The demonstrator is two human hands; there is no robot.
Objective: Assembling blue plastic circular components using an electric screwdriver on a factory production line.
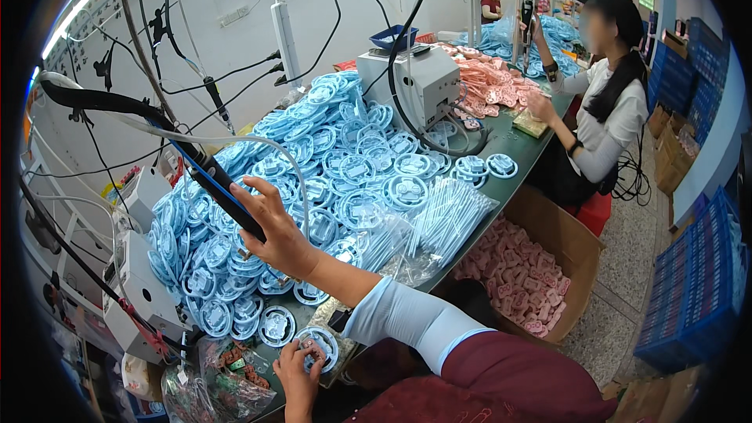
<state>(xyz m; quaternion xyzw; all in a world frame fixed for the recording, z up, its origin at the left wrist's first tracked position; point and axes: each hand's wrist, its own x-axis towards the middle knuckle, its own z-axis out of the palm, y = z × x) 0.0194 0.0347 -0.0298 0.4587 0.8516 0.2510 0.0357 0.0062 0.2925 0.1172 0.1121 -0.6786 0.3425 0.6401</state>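
Note:
My right hand [274,231] is raised over the heap, wrapped round a black electric screwdriver [223,192] that hangs from a cable and tilts down to the right. Low at the table's near edge, my left hand [296,372] grips a round light-blue plastic part [327,352]. A small brownish piece [315,351] lies on it under my fingertips. Beside it rests another round blue part [276,326]. A large heap of the same blue parts [313,164] covers the table behind. The screwdriver's tip is hidden by my right hand.
A bag of thin light-blue sticks [446,215] lies right of my forearm. Small circuit boards [243,368] sit in clear plastic at the near left. Grey control boxes [411,86] stand on the table. A carton of pink parts [525,278] is below. A co-worker [611,102] sits further right.

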